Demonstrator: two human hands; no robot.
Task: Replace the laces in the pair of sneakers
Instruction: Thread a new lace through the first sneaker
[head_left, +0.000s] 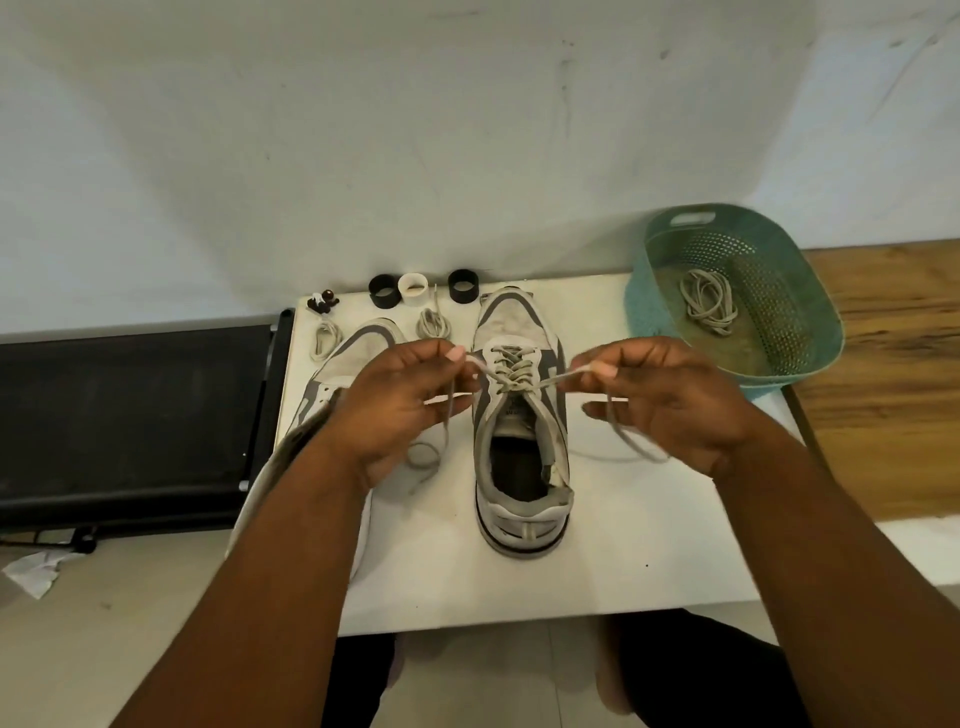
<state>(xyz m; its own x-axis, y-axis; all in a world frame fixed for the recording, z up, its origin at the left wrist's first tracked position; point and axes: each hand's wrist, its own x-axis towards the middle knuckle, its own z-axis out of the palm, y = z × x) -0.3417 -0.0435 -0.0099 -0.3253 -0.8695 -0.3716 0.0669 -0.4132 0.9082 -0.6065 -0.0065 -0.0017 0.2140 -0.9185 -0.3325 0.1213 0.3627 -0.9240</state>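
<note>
A grey and white sneaker (522, 452) stands in the middle of the white table (623, 545), toe away from me, with a grey lace (511, 371) crossed through its eyelets. My left hand (400, 410) pinches the lace's left end and my right hand (670, 400) pinches the right end, both pulled out sideways. The loose tails hang under my hands onto the table. The second sneaker (358, 348) lies to the left, mostly hidden by my left arm. Two coiled spare laces (434, 325) (323, 338) lie near the far edge.
A teal perforated basket (810, 291) at the back right holds a bundle of laces (709, 301). Two black rings (384, 291) (462, 286), a white ring (413, 287) and small beads (322, 302) sit along the far edge. A black treadmill (130, 415) is to the left.
</note>
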